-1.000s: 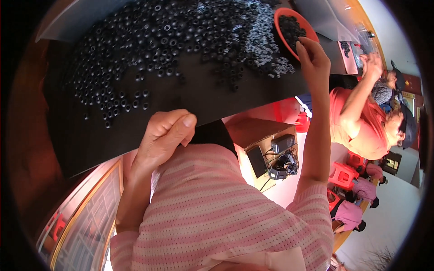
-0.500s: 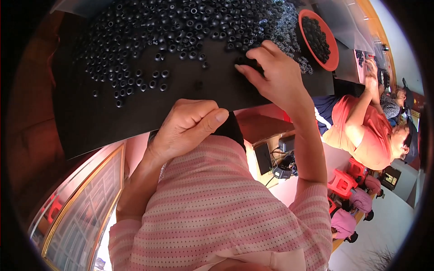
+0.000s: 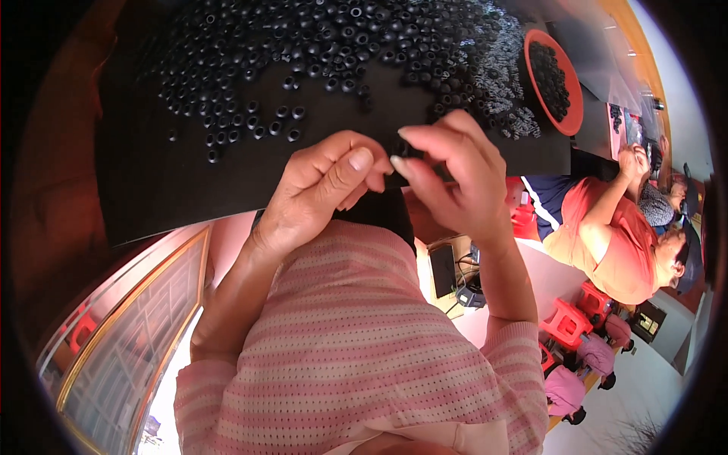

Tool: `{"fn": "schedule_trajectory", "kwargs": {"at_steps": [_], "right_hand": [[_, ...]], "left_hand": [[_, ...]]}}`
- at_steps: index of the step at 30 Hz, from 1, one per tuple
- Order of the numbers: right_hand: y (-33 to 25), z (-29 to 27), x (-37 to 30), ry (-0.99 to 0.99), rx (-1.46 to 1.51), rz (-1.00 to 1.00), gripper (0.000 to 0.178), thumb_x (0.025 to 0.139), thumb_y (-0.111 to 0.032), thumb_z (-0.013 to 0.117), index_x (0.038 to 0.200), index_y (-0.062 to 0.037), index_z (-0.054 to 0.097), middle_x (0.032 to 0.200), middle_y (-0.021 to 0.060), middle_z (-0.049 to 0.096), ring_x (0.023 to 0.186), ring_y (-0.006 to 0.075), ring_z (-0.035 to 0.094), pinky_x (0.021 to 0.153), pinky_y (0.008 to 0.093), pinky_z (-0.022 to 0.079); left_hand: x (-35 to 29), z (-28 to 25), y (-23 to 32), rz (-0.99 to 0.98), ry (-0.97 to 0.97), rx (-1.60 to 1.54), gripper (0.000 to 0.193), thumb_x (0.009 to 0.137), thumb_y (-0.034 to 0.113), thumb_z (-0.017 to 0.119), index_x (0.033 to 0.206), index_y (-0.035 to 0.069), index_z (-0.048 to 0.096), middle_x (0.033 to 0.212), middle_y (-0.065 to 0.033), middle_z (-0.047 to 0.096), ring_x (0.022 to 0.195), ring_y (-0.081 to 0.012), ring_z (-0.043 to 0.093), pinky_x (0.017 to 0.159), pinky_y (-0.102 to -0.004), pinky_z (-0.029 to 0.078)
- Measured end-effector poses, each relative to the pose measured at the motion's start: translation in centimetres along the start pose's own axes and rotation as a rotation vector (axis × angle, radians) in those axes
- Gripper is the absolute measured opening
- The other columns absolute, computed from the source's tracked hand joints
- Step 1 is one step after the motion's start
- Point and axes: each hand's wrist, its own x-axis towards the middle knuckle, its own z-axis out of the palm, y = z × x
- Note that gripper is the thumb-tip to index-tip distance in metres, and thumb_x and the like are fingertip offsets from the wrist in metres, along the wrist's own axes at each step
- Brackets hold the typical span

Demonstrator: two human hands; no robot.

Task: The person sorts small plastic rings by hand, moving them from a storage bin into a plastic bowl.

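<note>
My right hand (image 3: 462,178) pinches a small black ring-like part (image 3: 402,145) between thumb and forefinger, just above the near side of the black tabletop. Close beside its fingertips on the left is my left hand (image 3: 322,182), closed, with the thumb pressed on the curled fingers. What those fingers hold, if anything, is hidden. Beyond both hands spreads a wide heap of black hollow round parts (image 3: 349,34), with several loose ones (image 3: 258,130) at its near left. Small pale, shiny pieces (image 3: 497,72) lie piled to its right.
An orange-red bowl (image 3: 574,91) of black parts stands at the table's right edge. Further right, a person in an orange top (image 3: 599,227) works with both hands. Red stools (image 3: 565,322) and other seated people are behind. A gold-framed panel (image 3: 136,326) stands at lower left.
My right hand has come from the heap's edge toward my left hand, a black part now visible in its pinch. My left hand has risen slightly, its fingers loosening a little.
</note>
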Motion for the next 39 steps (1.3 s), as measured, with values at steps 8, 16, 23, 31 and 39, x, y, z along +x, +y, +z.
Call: {"fn": "schedule_trajectory", "kwargs": {"at_steps": [8, 16, 23, 31, 39], "right_hand": [[-0.6, 2.5, -0.8, 0.062, 0.085, -0.015, 0.031, 0.077, 0.003, 0.072, 0.106, -0.001, 0.063, 0.072, 0.0061, 0.051, 0.056, 0.0136, 0.059, 0.046, 0.0251, 0.045], [-0.2, 0.9, -1.6, 0.02, 0.054, -0.008, 0.032, 0.075, -0.001, 0.072, 0.106, -0.0011, 0.064, 0.07, 0.0069, 0.057, 0.056, 0.0184, 0.055, 0.048, 0.0286, 0.042], [7.0, -9.9, -3.9, 0.17, -0.422, 0.294, 0.011, 0.084, -0.002, 0.062, 0.095, -0.0012, 0.063, 0.081, 0.009, 0.059, 0.068, 0.0181, 0.057, 0.062, 0.0265, 0.045], [11.6, -12.6, -2.4, -0.098, -0.753, 0.289, 0.008, 0.087, -0.013, 0.058, 0.094, -0.0101, 0.062, 0.091, 0.0076, 0.056, 0.081, 0.0312, 0.06, 0.065, 0.0419, 0.048], [11.9, -12.4, -2.6, -0.183, -0.748, 0.252, 0.011, 0.087, -0.017, 0.058, 0.096, -0.0117, 0.062, 0.092, 0.0064, 0.055, 0.082, 0.0303, 0.06, 0.065, 0.0433, 0.05]], "left_hand": [[-0.1, 0.0, -0.6, 0.047, -0.032, -0.079, 0.032, 0.101, 0.028, 0.047, 0.109, -0.001, 0.06, 0.078, 0.0006, 0.054, 0.065, -0.0056, 0.043, 0.058, -0.0201, 0.037], [-0.1, -0.1, -0.8, 0.097, 0.007, -0.074, 0.03, 0.099, 0.025, 0.05, 0.106, -0.002, 0.06, 0.078, -0.0011, 0.055, 0.063, -0.0064, 0.043, 0.057, -0.0199, 0.037], [0.5, -0.2, -0.6, 0.117, -0.078, 0.005, 0.031, 0.098, 0.029, 0.051, 0.089, 0.0, 0.059, 0.072, -0.0019, 0.055, 0.057, -0.0047, 0.041, 0.051, -0.0189, 0.033], [0.4, 0.4, -0.5, 0.128, -0.017, 0.054, 0.031, 0.098, 0.028, 0.052, 0.087, 0.0, 0.059, 0.073, -0.0026, 0.055, 0.055, -0.0049, 0.04, 0.049, -0.0191, 0.032], [0.6, 0.6, -0.6, 0.134, 0.013, 0.076, 0.032, 0.097, 0.029, 0.053, 0.086, -0.001, 0.059, 0.074, -0.0034, 0.055, 0.054, -0.0053, 0.04, 0.048, -0.0192, 0.032]]}}
